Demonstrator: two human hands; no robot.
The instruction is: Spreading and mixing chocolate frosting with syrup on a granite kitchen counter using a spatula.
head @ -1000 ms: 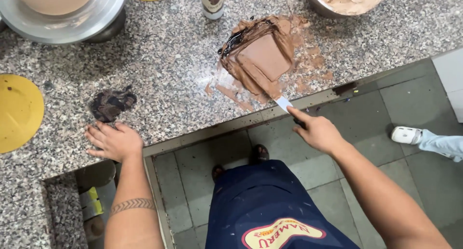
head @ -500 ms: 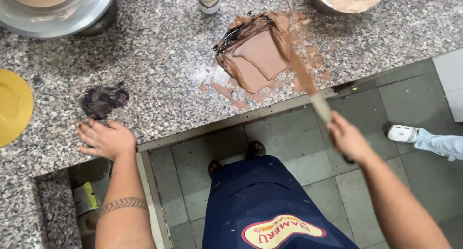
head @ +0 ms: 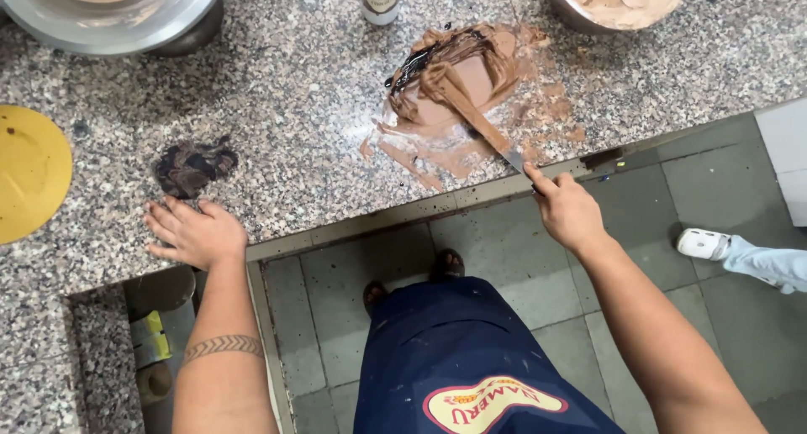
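- A speckled granite counter point(head: 303, 106) fills the far part of the view, with a grey tiled floor point(head: 353, 266) seen near, below its edge.
- A large steel bowl point(head: 118, 22) stands at the far left, its contents pale and mostly cut off by the frame.
- A yellow disc point(head: 29, 169) lies flat at the left edge of the counter.
- A brown chocolate mass point(head: 462, 77) is spread on the counter right of centre, with thin smears trailing toward the near edge.
- A second bowl point(head: 622, 1) of pale brown cream is seen at the far right, just beyond the mass.
- The left hand point(head: 193, 232) is laid flat and open on the counter's near edge, fingers spread, nothing held.
- The right hand point(head: 567, 211) is closed around the handle of a spatula point(head: 475, 119), just off the counter's near edge.
- The spatula blade, coated brown, is laid across the chocolate mass, pointing far and left.
- A small dark lump point(head: 193, 165) lies just beyond the left hand, apart from its fingertips.
- A small bottle point(head: 380, 1) stands at the far edge, left of the mass.
- Another person's white shoe point(head: 702, 243) is seen on the floor at the right.
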